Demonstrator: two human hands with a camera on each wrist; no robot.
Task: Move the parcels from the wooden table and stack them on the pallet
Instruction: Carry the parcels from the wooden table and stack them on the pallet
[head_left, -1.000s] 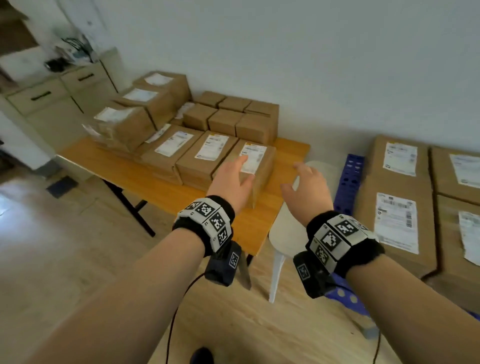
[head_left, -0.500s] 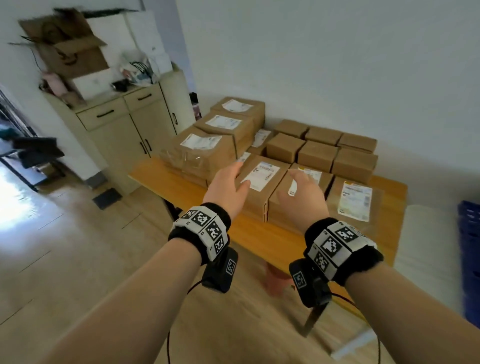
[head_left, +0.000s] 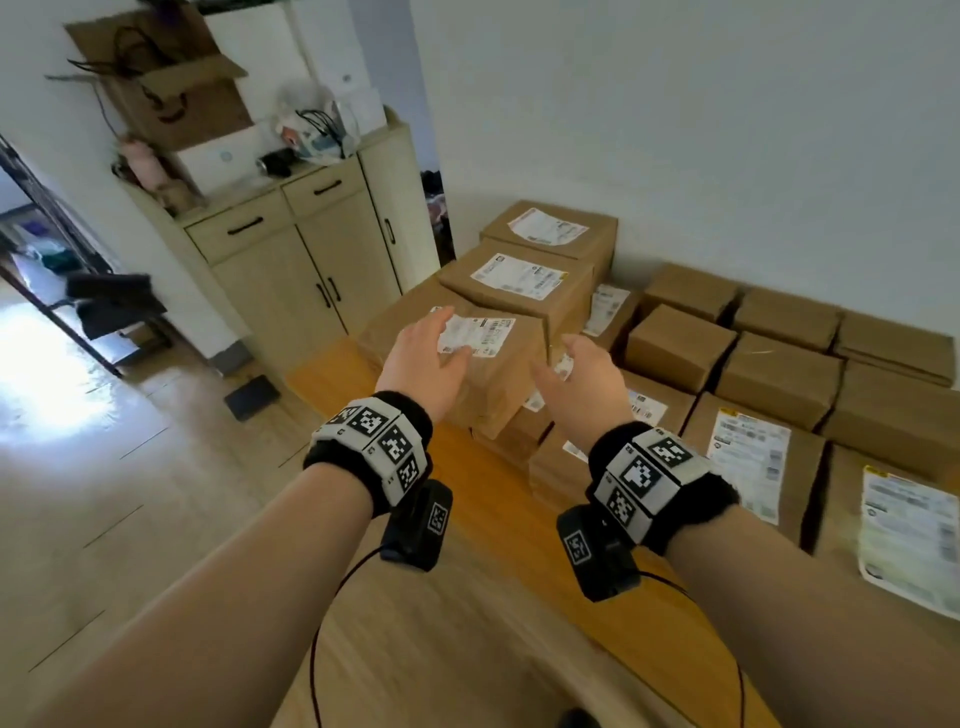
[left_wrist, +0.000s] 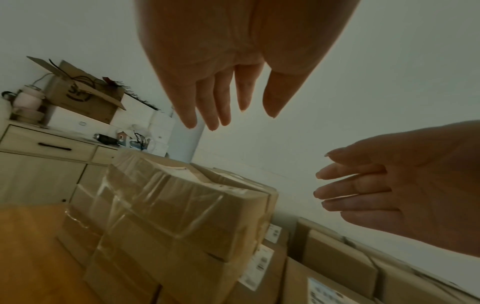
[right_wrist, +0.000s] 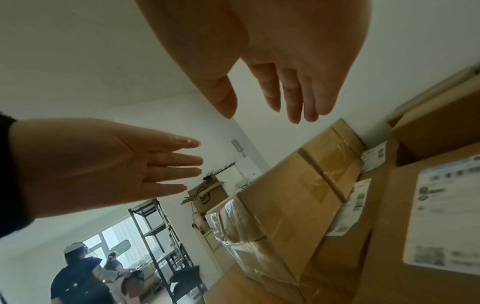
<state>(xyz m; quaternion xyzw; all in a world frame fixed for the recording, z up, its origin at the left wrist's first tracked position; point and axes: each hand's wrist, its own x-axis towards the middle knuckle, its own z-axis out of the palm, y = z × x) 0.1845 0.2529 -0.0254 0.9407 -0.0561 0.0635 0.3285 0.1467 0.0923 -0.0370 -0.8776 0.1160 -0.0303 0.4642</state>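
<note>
The nearest taped parcel (head_left: 488, 358) sits atop a stack at the worktop (head_left: 332, 374) corner. Our left hand (head_left: 423, 364) and right hand (head_left: 587, 379) flank it, each grip open and empty. We should clamp its two short sides low and lift straight, since the tape looks slick. Neighbouring parcels (head_left: 519, 283) crowd the right hand; the cabinet (head_left: 291, 260) stands beyond.
</note>
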